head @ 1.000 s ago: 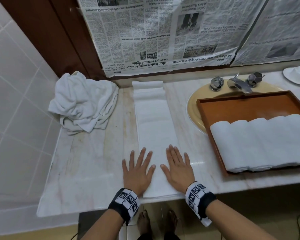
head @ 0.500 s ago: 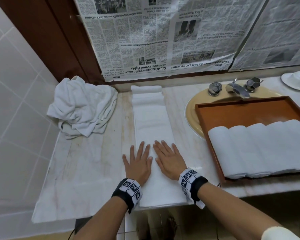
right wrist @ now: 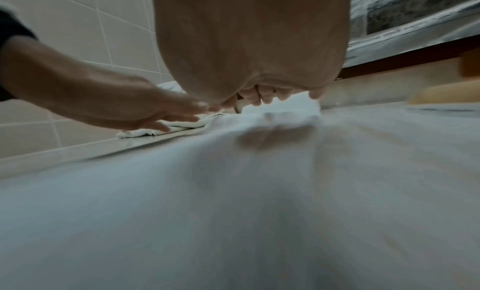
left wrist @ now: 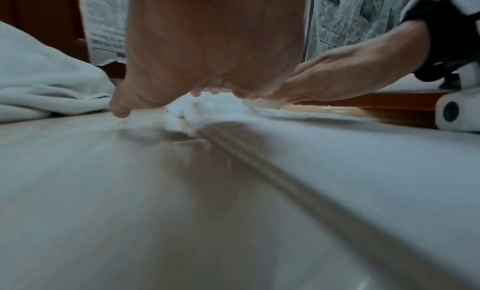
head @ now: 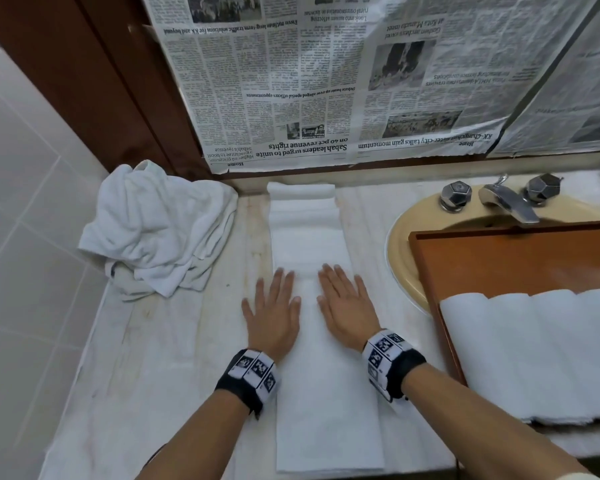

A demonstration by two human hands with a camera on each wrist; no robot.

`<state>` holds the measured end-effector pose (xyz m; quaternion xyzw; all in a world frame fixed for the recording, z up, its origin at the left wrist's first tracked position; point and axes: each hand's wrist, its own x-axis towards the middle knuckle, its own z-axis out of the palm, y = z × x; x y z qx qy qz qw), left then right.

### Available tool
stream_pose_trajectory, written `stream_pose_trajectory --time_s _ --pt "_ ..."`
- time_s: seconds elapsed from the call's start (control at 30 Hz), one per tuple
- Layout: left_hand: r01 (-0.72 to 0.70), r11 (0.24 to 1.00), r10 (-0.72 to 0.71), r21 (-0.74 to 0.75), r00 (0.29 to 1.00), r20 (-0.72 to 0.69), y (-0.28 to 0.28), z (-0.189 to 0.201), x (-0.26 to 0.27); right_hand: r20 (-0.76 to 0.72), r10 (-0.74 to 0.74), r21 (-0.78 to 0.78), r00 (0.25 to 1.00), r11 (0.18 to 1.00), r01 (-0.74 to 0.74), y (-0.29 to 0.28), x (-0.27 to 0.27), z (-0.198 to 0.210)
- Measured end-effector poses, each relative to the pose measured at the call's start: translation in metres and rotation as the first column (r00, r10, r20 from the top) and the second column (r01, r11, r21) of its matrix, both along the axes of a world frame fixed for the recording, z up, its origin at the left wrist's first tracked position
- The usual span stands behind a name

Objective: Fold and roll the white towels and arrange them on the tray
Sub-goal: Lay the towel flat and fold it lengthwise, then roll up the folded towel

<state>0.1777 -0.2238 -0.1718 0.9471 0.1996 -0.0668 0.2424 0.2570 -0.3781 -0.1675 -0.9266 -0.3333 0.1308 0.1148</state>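
Observation:
A white towel (head: 309, 237) folded into a long narrow strip lies on the marble counter (head: 174, 341), running from the back wall to the front edge. My left hand (head: 274, 306) and right hand (head: 343, 303) lie flat on it side by side, fingers straight, palms pressing down about mid-length. The wrist views show each palm (left wrist: 207, 48) (right wrist: 249, 44) low over the cloth (left wrist: 337, 171) (right wrist: 233, 192). To the right, a brown wooden tray (head: 506, 258) holds several rolled white towels (head: 534, 348) in a row.
A crumpled heap of white towels (head: 156, 226) sits at the back left by the tiled wall. The beige sink (head: 406, 244) with chrome tap (head: 506, 202) lies under the tray's far end. Newspaper (head: 326, 81) covers the wall behind.
Both hands have slid along the towel strip away from the front edge toward the back wall, staying flat, smoothing the cloth.

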Motion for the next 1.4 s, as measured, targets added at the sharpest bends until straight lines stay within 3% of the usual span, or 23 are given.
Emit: stream_pose_trajectory --time_s 0.1,0.23,0.43,0.53,0.67,0.83,0.93,1.1,1.4 --pt "0.07 0.998 -0.07 -0.003 0.998 0.003 -0.005 -0.001 0.038 -0.045 0.047 -0.024 0.998 0.999 -0.048 0.024 0.02 -0.003" --pt "0.078 0.992 -0.064 0.1 0.988 -0.143 0.009 -0.013 0.044 -0.08 0.092 -0.151 0.993 0.983 -0.104 0.017 0.039 -0.014" --pt "-0.015 0.992 0.034 0.122 0.988 -0.152 0.034 -0.017 0.021 -0.125 -0.189 -0.201 0.974 0.966 0.162 -0.023 0.041 -0.014" --pt "-0.042 0.993 0.059 0.108 0.984 -0.167 0.037 -0.009 0.005 -0.123 -0.229 -0.183 0.966 0.962 0.205 -0.037 0.018 -0.01" --pt "0.005 0.999 0.003 0.048 0.989 -0.148 0.027 0.001 -0.043 -0.055 -0.165 -0.083 0.985 0.984 0.161 -0.064 -0.032 -0.006" --pt "0.229 0.973 -0.223 0.032 0.966 -0.13 -0.004 0.002 -0.113 -0.094 0.008 0.029 0.995 1.0 -0.006 -0.102 -0.096 -0.01" --pt "0.302 0.952 -0.294 0.048 0.947 -0.131 -0.023 -0.003 -0.145 -0.044 0.028 0.049 0.999 0.998 -0.026 -0.114 -0.125 -0.012" --pt "0.333 0.942 -0.334 -0.032 0.943 -0.011 -0.041 -0.009 -0.186 -0.052 0.064 0.104 0.997 0.993 -0.058 -0.132 -0.156 -0.004" --pt "0.309 0.951 -0.301 -0.023 0.939 0.167 -0.046 -0.014 -0.22 -0.146 0.127 0.059 0.981 0.991 -0.119 -0.148 -0.187 0.01"
